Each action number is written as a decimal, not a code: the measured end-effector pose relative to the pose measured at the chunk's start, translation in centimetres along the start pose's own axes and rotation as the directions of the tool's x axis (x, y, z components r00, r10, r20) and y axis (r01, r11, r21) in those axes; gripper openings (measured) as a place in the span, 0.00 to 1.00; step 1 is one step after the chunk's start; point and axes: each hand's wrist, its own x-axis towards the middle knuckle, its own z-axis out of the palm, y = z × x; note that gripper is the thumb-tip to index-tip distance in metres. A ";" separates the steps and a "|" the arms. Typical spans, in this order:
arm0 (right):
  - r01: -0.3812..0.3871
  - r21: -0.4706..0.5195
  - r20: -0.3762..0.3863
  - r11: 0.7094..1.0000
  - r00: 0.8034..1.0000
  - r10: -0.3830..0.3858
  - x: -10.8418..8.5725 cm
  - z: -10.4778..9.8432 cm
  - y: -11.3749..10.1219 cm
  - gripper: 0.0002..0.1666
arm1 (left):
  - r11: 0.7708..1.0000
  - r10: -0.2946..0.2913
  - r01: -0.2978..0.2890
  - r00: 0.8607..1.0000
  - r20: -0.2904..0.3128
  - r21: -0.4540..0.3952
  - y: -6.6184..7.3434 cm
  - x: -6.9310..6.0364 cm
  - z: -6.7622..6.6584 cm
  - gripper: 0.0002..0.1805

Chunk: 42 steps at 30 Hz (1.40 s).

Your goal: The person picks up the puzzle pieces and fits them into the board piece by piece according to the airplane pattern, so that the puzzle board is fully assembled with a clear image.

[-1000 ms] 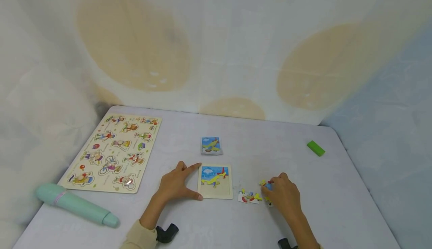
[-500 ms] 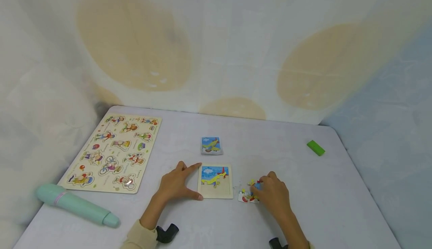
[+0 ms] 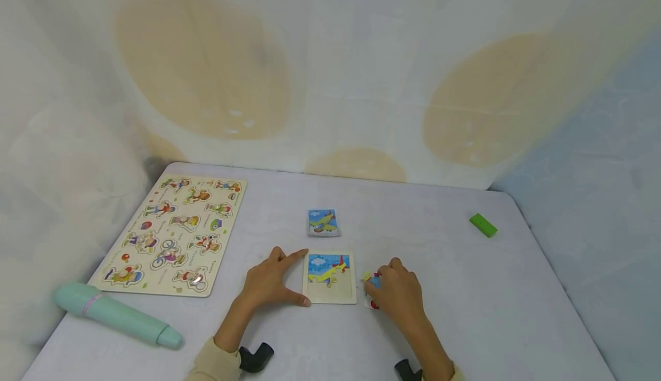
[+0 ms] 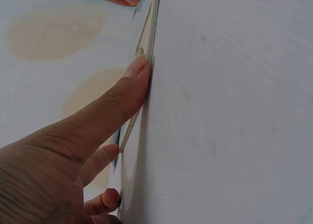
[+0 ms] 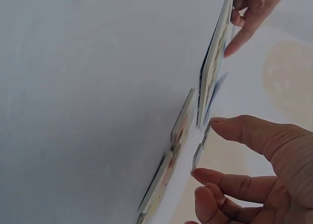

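Observation:
My left hand (image 3: 271,282) rests at the left edge of a small wooden jigsaw tray (image 3: 330,296), thumb and index finger spread to its two left corners. The tray's upper part holds fitted airplane pieces; its lower part shows bare wood. To its right, my right hand (image 3: 400,292) pinches a blue and yellow puzzle piece (image 5: 198,155) between thumb and fingertip, raised off the table in the right wrist view. Under that hand lie other puzzle pieces (image 5: 183,121), partly hidden in the head view.
Behind the tray stands a small stack with an airplane picture (image 3: 323,223). A large peg puzzle board (image 3: 175,234) lies at the left, with a mint-green wand-shaped object (image 3: 119,315) before it. Far right is a green block (image 3: 483,225). Curtains enclose the table (image 3: 506,312).
My right hand has moved left toward the tray, carrying the puzzle piece over the pieces lying on the table. The left hand and tray have stayed in place.

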 end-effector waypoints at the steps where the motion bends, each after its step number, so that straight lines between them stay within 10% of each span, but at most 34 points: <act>1: 0.003 -0.001 -0.006 1.000 1.000 -0.003 0.0 0.1 -0.2 0.22 | 1.000 0.000 0.000 1.000 0.000 -0.001 0.0 0.0 0.0 0.57; 42: 0.148 -0.091 -0.004 0.985 0.989 -0.149 -0.3 1.7 -4.0 0.34 | 1.000 0.012 -0.012 1.000 -0.014 0.020 -0.1 -0.1 0.0 0.56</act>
